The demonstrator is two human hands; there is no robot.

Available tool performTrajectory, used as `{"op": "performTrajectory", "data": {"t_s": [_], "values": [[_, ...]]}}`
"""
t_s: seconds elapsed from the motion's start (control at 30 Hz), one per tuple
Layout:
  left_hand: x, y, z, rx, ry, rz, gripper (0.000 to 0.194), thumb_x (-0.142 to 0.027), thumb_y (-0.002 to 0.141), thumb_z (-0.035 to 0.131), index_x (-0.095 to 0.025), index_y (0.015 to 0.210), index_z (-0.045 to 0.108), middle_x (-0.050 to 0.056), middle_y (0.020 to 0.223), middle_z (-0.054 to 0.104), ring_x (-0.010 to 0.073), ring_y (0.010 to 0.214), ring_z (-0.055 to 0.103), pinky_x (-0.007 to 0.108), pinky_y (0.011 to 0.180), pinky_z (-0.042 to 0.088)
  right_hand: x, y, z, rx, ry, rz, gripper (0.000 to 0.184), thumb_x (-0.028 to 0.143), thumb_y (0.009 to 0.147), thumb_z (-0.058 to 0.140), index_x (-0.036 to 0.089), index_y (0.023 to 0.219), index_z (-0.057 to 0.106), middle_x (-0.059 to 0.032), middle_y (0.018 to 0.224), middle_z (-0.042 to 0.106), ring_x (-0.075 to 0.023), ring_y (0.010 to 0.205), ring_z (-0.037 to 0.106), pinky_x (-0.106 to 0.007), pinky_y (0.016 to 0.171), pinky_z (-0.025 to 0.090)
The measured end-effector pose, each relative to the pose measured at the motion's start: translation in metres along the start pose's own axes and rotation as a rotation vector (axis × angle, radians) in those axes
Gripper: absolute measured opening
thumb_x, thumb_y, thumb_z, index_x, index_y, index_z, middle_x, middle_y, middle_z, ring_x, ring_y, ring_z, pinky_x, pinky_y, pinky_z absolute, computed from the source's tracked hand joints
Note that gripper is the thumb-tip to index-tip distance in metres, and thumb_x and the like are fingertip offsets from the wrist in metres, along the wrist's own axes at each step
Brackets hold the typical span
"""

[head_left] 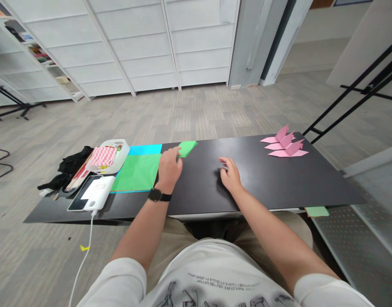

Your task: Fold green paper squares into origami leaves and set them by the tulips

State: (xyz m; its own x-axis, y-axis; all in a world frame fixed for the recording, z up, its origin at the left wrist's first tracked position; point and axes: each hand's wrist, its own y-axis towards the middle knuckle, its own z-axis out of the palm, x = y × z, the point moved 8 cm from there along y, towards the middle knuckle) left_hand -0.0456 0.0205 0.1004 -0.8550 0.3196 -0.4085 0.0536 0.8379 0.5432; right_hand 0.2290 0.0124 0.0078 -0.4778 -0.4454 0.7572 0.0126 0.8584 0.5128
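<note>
My left hand (169, 168), with a black watch on its wrist, pinches a small folded green paper (187, 149) between thumb and fingers near the table's far edge. Beside it on the left lies a flat stack of green paper (135, 172), with blue paper (146, 149) showing behind and under it. Over the middle of the table, my right hand (230, 174) holds nothing, its thumb and fingers loosely curved and apart. Several pink folded-paper birds (287, 143) stand in an overlapping row at the far right of the table.
On the black table's (202, 187) left end are a white basket (123, 151) with a pink zigzag-patterned item, a phone (85, 194) and a white power bank (101, 192) with a cable hanging off the front edge. Green paper (316, 211) sticks out below the right front edge.
</note>
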Motion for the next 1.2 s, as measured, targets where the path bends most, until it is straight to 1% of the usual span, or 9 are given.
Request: {"op": "performTrajectory", "data": {"t_s": [0.17,0.27,0.43,0.57,0.73,0.8,0.9,1.07,1.2], "values": [[-0.040,-0.049,0.065,0.330,0.097,0.257,0.026,-0.010,0.094,0.057,-0.022,0.111,0.073,0.011,0.107,0.073,0.0293,0.107,0.066,0.048,0.107,0.050,0.004,-0.001,-0.002,0.008,-0.061,-0.006,0.057,0.009,0.082,0.050,0.024,0.135,0.064,-0.0123,0.128,0.068,-0.0283,0.124,0.064,-0.048,0.110,0.054],[-0.046,-0.067,0.078,0.368,0.080,0.273,0.024,-0.011,0.096,0.057,-0.025,0.105,0.074,0.007,0.105,0.073,0.0267,0.106,0.067,0.052,0.119,0.043,0.011,-0.002,0.003,0.097,-0.129,-0.068,0.061,0.007,0.078,0.052,0.024,0.136,0.065,-0.0120,0.130,0.067,-0.0297,0.128,0.061,-0.050,0.116,0.049],[-0.043,-0.078,0.070,0.407,-0.044,0.292,0.024,-0.010,0.096,0.056,-0.024,0.104,0.074,0.005,0.106,0.074,0.0235,0.105,0.069,0.051,0.124,0.041,0.026,-0.011,0.025,0.345,-0.230,-0.207,0.067,0.006,0.076,0.057,0.029,0.138,0.067,-0.0089,0.135,0.068,-0.0304,0.134,0.057,-0.059,0.126,0.034],[-0.034,-0.084,0.060,0.380,-0.157,0.276,0.021,-0.012,0.096,0.057,-0.022,0.104,0.073,0.007,0.110,0.072,0.0232,0.110,0.067,0.045,0.117,0.048,0.032,-0.017,0.037,0.455,-0.303,-0.268,0.057,0.011,0.083,0.062,0.033,0.135,0.070,-0.0055,0.132,0.071,-0.0305,0.136,0.056,-0.066,0.130,0.021],[-0.021,-0.084,0.054,0.321,-0.160,0.172,0.020,-0.010,0.091,0.060,-0.022,0.099,0.074,0.007,0.112,0.074,0.0246,0.112,0.066,0.045,0.108,0.051,0.030,-0.018,0.039,0.465,-0.310,-0.260,0.046,0.013,0.087,0.063,0.034,0.125,0.076,-0.0039,0.123,0.076,-0.0282,0.124,0.063,-0.067,0.128,0.026],[-0.019,-0.083,0.053,0.317,-0.119,0.143,0.027,-0.006,0.091,0.056,-0.023,0.099,0.075,0.006,0.116,0.077,0.0251,0.114,0.066,0.047,0.111,0.048,0.030,-0.018,0.039,0.455,-0.324,-0.267,0.045,0.011,0.087,0.062,0.035,0.122,0.079,-0.0033,0.121,0.077,-0.0276,0.121,0.064,-0.066,0.127,0.027],[-0.021,-0.083,0.051,0.319,-0.061,0.113,0.037,-0.005,0.093,0.052,-0.025,0.113,0.076,0.005,0.126,0.077,0.0260,0.123,0.064,0.054,0.122,0.038,0.033,-0.021,0.040,0.460,-0.326,-0.295,0.047,0.011,0.088,0.062,0.035,0.123,0.080,-0.0033,0.120,0.079,-0.0269,0.121,0.066,-0.063,0.126,0.031],[-0.023,-0.086,0.050,0.274,0.044,0.080,0.033,-0.033,0.106,0.056,-0.027,0.133,0.073,0.008,0.128,0.074,0.0291,0.125,0.061,0.059,0.128,0.031,0.047,-0.029,0.042,0.543,-0.197,-0.399,0.045,0.013,0.089,0.061,0.033,0.123,0.081,-0.0031,0.115,0.081,-0.0255,0.116,0.070,-0.051,0.114,0.048],[-0.024,-0.088,0.056,0.303,0.088,0.114,0.030,-0.039,0.105,0.059,-0.030,0.127,0.077,0.009,0.130,0.071,0.0300,0.128,0.060,0.058,0.129,0.032,0.041,-0.019,0.030,0.406,-0.226,-0.330,0.050,0.009,0.089,0.057,0.030,0.130,0.077,-0.0054,0.123,0.078,-0.0274,0.120,0.066,-0.049,0.109,0.052]]}}
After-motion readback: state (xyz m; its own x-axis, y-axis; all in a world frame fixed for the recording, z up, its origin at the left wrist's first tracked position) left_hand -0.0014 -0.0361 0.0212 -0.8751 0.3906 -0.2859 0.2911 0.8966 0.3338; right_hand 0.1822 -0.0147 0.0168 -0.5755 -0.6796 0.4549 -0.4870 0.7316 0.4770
